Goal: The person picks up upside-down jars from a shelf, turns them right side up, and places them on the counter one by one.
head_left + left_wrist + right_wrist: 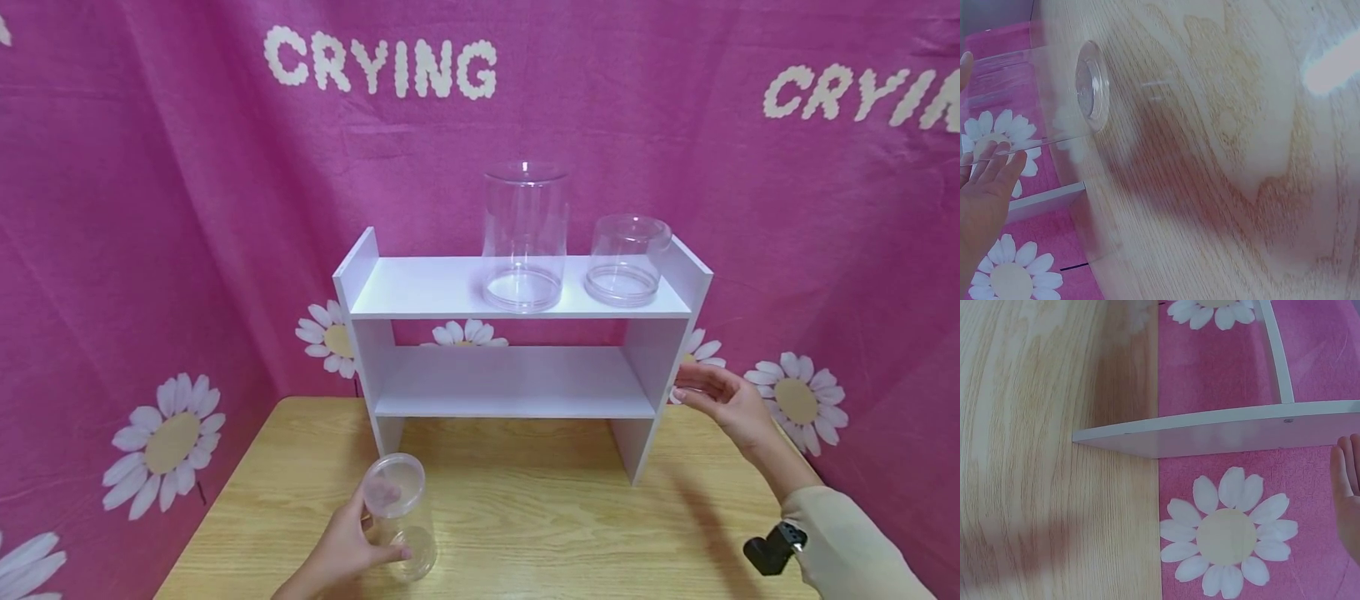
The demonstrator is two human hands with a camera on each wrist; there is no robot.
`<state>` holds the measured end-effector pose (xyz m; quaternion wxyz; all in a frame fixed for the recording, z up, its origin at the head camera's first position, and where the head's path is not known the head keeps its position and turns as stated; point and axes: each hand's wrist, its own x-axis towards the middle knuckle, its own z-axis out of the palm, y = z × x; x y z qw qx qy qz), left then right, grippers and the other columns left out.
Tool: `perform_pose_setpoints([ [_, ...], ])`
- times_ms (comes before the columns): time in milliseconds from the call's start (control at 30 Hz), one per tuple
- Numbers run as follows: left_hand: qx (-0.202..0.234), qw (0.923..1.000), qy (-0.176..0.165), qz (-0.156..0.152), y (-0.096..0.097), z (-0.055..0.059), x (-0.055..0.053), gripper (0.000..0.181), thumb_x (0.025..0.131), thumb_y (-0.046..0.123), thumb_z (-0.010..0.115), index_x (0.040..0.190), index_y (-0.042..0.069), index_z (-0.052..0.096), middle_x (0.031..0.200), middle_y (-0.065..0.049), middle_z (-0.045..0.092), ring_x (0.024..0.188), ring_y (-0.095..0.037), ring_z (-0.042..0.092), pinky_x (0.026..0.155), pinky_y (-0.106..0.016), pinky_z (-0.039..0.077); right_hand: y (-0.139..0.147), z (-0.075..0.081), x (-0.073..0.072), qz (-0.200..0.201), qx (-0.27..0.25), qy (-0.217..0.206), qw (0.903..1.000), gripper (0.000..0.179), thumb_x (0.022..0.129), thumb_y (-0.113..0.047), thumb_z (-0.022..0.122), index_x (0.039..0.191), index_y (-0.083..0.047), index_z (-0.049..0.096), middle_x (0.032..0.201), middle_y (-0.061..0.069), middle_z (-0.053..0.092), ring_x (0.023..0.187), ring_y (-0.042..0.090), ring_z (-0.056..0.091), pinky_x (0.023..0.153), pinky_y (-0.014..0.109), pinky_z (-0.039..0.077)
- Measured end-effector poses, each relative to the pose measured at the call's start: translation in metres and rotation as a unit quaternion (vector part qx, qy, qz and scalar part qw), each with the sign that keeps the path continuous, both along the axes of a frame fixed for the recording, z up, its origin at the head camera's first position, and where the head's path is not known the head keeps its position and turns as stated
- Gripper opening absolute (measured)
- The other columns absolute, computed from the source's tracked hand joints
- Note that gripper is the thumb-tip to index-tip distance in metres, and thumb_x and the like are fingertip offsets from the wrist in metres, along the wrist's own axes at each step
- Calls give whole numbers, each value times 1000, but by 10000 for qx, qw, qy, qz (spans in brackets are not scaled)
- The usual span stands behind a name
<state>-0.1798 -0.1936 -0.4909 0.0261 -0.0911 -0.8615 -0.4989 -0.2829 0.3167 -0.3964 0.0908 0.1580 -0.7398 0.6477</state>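
My left hand [341, 542] grips a clear cylindrical jar [396, 487] by its sides, thumb in front, at the front left of the white two-tier shelf [517, 379]. In the left wrist view the jar's round base [1091, 87] shows over the wooden table; whether it touches is hard to tell. Beside the shelf's right side panel, my right hand [731, 404] is raised with nothing in it. Its extended fingers [1340, 469] show near that panel in the right wrist view; contact is unclear. On the top tier stand a large clear jar [525, 225] and a shorter one [628, 258].
The shelf stands toward the back of a wooden table [510, 533]. Its raised side panels [358, 262] flank the top tier. Behind hangs a pink cloth [225, 208] with white flowers and lettering. A black device [776, 548] sits at my right wrist.
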Motion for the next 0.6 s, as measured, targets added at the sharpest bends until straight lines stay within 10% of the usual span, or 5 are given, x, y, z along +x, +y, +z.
perform_pose_setpoints([
  [600, 167, 9997, -26, -165, 2, 4, -2, 89, 59, 6, 88, 135, 0, 42, 123, -18, 62, 119, -36, 55, 99, -59, 48, -5, 3, -8, 51, 32, -8, 10000, 38, 86, 4, 65, 108, -27, 64, 96, -21, 71, 88, -8, 65, 73, 9, 54],
])
